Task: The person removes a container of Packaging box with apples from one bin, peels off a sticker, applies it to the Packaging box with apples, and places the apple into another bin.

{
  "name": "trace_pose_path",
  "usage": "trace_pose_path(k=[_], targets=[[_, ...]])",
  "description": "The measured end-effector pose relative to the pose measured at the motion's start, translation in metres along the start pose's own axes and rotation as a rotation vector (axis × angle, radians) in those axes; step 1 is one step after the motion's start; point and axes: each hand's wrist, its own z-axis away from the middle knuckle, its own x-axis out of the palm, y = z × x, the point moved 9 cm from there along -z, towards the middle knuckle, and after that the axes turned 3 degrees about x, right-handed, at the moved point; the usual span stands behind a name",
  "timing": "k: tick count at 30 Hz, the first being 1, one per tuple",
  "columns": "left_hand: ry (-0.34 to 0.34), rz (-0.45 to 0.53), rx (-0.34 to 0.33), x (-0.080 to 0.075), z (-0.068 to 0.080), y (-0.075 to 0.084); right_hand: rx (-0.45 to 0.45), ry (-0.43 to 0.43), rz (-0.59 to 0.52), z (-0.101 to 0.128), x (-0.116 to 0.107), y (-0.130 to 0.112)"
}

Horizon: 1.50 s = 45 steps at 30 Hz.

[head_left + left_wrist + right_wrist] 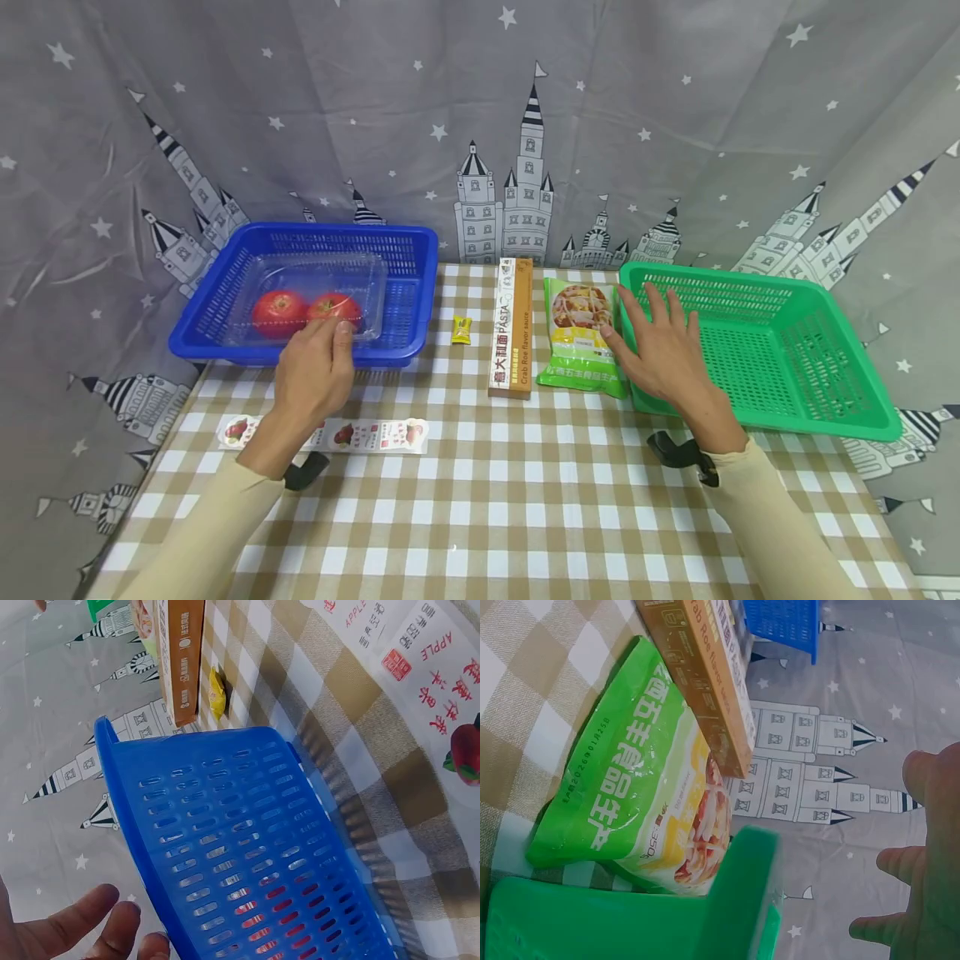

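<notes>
My left hand [321,354] hovers at the front rim of a blue basket [420,250], fingers straight and holding nothing. They point at a clear plastic box [367,275] with two red apples [279,312] inside the basket. The left wrist view shows the fingers [75,922] beside the blue basket's wall [247,847]. My right hand [656,342] is open with spread fingers over the left rim of a green basket [825,358], next to a green snack bag [581,337]. In the right wrist view the fingers [930,862] hang clear of the bag [630,795].
A long pasta box [512,329] lies between the baskets, left of the green bag. A small yellow candy [461,330] sits beside it. A strip of fruit stickers [375,435] lies on the checked tablecloth [487,500]. Grey star-print curtains enclose the table.
</notes>
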Motion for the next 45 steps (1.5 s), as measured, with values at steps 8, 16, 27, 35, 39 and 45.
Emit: trace_pose_path(k=[8,16,27,35,39,45], targets=[[-0.004,0.016,-0.045,0.001,0.005,-0.006,0.004,-0.013,-0.005,0.001,0.003,0.001],[-0.024,0.029,-0.082,0.004,0.012,-0.013,0.008,-0.014,-0.009,0.002,0.004,0.001],[-0.051,0.095,-0.147,0.011,0.031,-0.029,0.010,-0.008,-0.007,0.001,0.006,0.002],[-0.088,0.113,-0.266,0.018,0.042,-0.044,0.018,-0.010,-0.013,0.003,0.008,0.003],[-0.118,0.130,-0.336,0.024,0.045,-0.053,0.021,-0.010,-0.012,0.003,0.009,0.004],[-0.174,0.305,-0.484,0.032,0.049,-0.066,0.020,-0.005,-0.010,0.003,0.009,0.003]])
